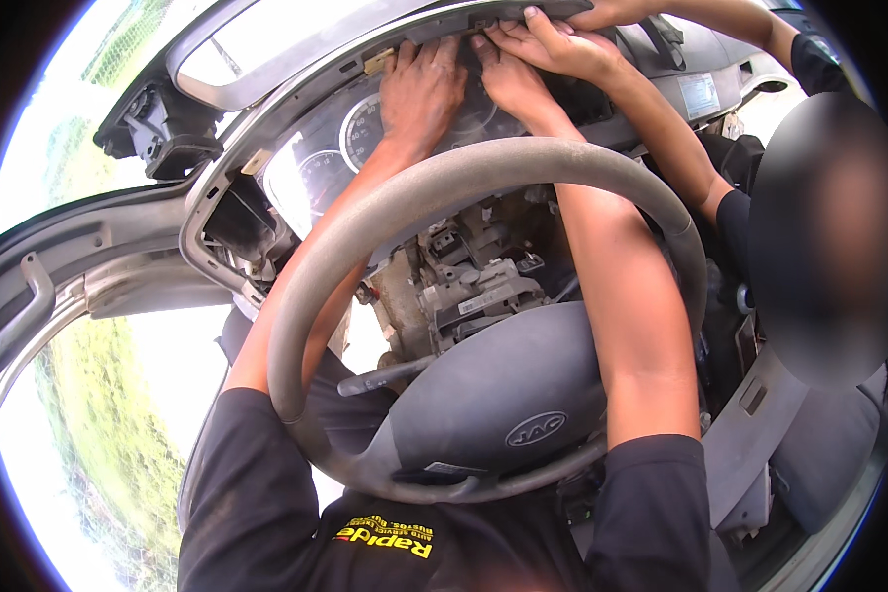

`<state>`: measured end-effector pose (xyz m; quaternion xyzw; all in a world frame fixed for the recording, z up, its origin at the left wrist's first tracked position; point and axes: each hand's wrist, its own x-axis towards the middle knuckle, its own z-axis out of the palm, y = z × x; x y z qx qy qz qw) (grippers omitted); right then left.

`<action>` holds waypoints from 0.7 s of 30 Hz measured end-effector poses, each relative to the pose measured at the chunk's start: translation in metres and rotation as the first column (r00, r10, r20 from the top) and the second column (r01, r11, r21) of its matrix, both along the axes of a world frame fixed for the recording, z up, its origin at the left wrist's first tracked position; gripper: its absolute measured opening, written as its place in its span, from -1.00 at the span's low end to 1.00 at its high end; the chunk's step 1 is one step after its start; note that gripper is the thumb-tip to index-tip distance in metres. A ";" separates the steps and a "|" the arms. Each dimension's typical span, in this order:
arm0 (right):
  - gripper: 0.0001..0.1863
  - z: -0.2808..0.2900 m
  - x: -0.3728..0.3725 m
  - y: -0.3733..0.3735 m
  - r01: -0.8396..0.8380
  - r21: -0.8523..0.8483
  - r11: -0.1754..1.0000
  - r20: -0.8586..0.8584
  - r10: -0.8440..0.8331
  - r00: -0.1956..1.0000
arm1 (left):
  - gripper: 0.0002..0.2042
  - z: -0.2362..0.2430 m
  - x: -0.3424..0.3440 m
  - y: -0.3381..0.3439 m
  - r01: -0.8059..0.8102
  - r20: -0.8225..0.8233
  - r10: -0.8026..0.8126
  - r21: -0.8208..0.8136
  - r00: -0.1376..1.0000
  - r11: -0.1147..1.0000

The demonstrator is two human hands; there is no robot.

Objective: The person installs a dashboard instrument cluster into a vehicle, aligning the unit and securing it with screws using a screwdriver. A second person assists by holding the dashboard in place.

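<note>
A dashboard trim panel (316, 113) arches over the instrument cluster (353, 138). My left hand (422, 94) lies in front of the cluster, its outstretched fingertips touching the panel's upper edge. Beside it, my right hand (515, 87) reaches to the same edge with a finger extended; a co-worker's hand (562, 49) partly hides its other fingers. That co-worker's other hand (612, 12) rests farther right along the panel's top. Both my forearms pass around the grey steering wheel (493, 163), the left across its rim, the right behind its upper rim. Neither hand visibly holds a loose part.
Below the cluster the steering column (464, 291) is exposed, with bare brackets and connectors. A stalk (385, 377) sticks out left of the wheel hub (493, 395). The co-worker leans in from the right beside a grey seat (829, 449). An open door (89, 257) stands at left.
</note>
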<state>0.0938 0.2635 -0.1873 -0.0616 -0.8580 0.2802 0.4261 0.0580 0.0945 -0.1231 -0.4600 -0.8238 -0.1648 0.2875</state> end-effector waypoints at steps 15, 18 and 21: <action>-0.51 0.023 0.006 -0.014 -0.023 -0.231 0.973 0.039 0.033 0.999 | -0.56 0.001 -0.014 0.008 0.073 0.061 -0.079 0.099 0.995 0.992; -0.46 0.023 0.020 -0.023 -0.020 -0.355 0.935 0.083 0.053 0.995 | -0.54 -0.002 -0.009 0.010 0.065 0.071 -0.074 0.116 0.995 0.991; -0.44 0.028 0.032 -0.030 -0.144 -0.506 0.850 0.065 0.204 0.977 | -0.53 -0.006 -0.010 0.007 0.061 0.072 -0.069 0.107 0.995 0.992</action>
